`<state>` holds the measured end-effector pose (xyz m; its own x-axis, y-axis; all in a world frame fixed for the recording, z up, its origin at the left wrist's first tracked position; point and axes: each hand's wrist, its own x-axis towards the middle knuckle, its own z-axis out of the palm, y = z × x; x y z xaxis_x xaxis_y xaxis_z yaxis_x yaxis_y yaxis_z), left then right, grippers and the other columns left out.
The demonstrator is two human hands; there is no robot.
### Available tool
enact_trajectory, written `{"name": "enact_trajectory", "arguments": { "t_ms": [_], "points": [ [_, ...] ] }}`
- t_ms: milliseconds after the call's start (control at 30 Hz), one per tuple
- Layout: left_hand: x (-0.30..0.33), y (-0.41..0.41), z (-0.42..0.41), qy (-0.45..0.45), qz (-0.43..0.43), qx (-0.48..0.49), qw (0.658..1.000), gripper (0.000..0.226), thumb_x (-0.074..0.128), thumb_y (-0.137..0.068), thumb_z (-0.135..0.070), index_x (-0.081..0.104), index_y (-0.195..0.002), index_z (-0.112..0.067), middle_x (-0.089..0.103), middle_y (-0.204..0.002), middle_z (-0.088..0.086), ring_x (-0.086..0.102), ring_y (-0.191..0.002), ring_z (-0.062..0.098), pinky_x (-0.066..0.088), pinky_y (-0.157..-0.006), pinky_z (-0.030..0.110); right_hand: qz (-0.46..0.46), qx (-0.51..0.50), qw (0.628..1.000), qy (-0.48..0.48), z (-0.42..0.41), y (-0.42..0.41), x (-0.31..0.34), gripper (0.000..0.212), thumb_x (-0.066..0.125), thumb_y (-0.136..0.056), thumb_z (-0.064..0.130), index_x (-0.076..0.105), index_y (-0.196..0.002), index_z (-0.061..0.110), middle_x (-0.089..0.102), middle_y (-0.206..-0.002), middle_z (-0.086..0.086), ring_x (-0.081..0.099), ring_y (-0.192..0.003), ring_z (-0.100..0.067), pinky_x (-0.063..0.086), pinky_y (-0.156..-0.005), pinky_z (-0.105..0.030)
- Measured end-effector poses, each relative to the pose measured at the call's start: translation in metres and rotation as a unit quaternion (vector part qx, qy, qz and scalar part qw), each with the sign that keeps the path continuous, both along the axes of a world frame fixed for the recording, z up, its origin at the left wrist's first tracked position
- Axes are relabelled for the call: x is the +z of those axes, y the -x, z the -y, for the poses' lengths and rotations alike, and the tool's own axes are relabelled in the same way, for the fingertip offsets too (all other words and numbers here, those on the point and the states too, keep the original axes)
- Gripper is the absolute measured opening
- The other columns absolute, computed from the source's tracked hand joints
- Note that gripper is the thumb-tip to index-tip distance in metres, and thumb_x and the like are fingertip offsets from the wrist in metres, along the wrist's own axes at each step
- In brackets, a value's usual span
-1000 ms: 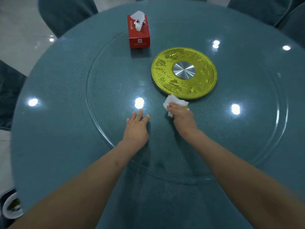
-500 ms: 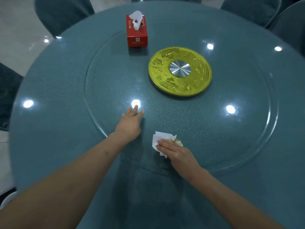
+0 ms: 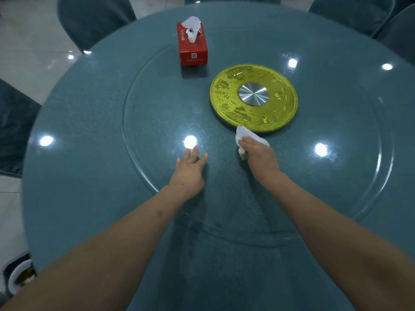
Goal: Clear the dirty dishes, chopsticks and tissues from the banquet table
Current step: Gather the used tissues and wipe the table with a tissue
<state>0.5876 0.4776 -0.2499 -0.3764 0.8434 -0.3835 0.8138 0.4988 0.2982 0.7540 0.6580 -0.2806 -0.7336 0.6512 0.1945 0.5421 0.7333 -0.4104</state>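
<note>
1. We see a round teal banquet table (image 3: pixel 78 131) carrying a large glass turntable (image 3: pixel 157 90) with a gold disc (image 3: pixel 226 102) at its middle, and a silver hub (image 3: pixel 253 94) set into the disc.
2. Our right hand (image 3: pixel 260 157) is pressed down on a crumpled white tissue (image 3: pixel 242 134), the fingers bent over the wad and holding it against the glass. The tissue lies at the near edge of the gold disc, its far tip touching or just overlapping the disc's rim. A yellowish-green smear shows on the wad's near side, under the hand.
3. Our left hand (image 3: pixel 188 173) lies palm down on the turntable, just inside its near-left edge, the fingers straight and slightly spread, holding nothing. It is near the right hand but apart from it.
4. A red tissue box (image 3: pixel 193 50) stands on the turntable's far side, beyond the disc and to its left, with a white sheet (image 3: pixel 190 25) sticking up from the slot.
5. Beyond the table's near-left edge, below table level, we make out part of a white dish (image 3: pixel 15 277) with dark scraps in it.
6. Upholstered chairs (image 3: pixel 94 16) stand around the far and left edges of the table.
</note>
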Motion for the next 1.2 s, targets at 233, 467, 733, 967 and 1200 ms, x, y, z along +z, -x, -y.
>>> {"name": "enact_trajectory", "arguments": {
  "t_ms": [233, 467, 733, 967, 1200],
  "points": [
    [-0.008, 0.013, 0.000, 0.002, -0.028, -0.009, 1.000, 0.087, 0.047, -0.088, 0.002, 0.011, -0.164, -0.021, -0.011, -0.171, 0.008, -0.010, -0.157, 0.034, 0.004, -0.126, 0.055, -0.057, 0.011, 0.998, -0.010, 0.037, 0.010, -0.006, 0.046, 0.049, -0.080, -0.008, 0.077, -0.115, 0.004, 0.072, -0.123, -0.016, 0.071, -0.112, -0.033, 0.057, -0.097, -0.050],
    [-0.002, 0.039, -0.005, 0.023, -0.058, -0.015, 0.998, 0.080, 0.043, -0.092, 0.002, 0.012, -0.164, -0.019, -0.008, -0.171, 0.008, -0.005, -0.157, 0.034, 0.010, -0.126, 0.052, -0.063, 0.156, 0.986, 0.009, 0.133, -0.031, -0.012, 0.043, 0.045, -0.093, 0.004, 0.076, -0.121, 0.014, 0.070, -0.132, -0.003, 0.065, -0.123, -0.021, 0.057, -0.095, -0.037],
    [0.011, 0.062, -0.011, 0.082, -0.098, -0.008, 0.992, 0.076, 0.042, -0.099, -0.011, 0.005, -0.164, -0.027, -0.009, -0.172, 0.004, -0.006, -0.157, 0.033, 0.010, -0.126, 0.054, -0.017, 0.221, 0.975, -0.031, 0.138, -0.064, -0.012, 0.047, 0.041, -0.095, 0.003, 0.070, -0.130, 0.015, 0.064, -0.140, 0.001, 0.059, -0.132, -0.019, 0.062, -0.084, -0.039],
    [0.018, 0.035, -0.005, 0.021, -0.106, 0.018, 0.994, 0.060, 0.043, -0.098, -0.012, 0.031, -0.157, -0.019, 0.012, -0.169, 0.010, 0.019, -0.152, 0.034, 0.031, -0.119, 0.045, 0.009, 0.056, 0.998, 0.014, 0.041, -0.041, -0.003, 0.058, 0.045, -0.080, -0.009, 0.072, -0.127, 0.012, 0.066, -0.138, -0.007, 0.066, -0.121, -0.030, 0.058, -0.093, -0.048],
    [0.013, -0.022, 0.013, -0.043, -0.083, 0.035, 0.995, 0.062, 0.043, -0.095, -0.008, 0.037, -0.156, -0.019, 0.029, -0.161, 0.004, 0.029, -0.144, 0.027, 0.041, -0.107, 0.039, 0.012, -0.051, 0.995, 0.080, -0.003, 0.007, 0.001, 0.046, 0.044, -0.097, -0.010, 0.066, -0.134, 0.007, 0.058, -0.146, -0.010, 0.052, -0.137, -0.026, 0.030, -0.115, -0.022]
  ]
}}
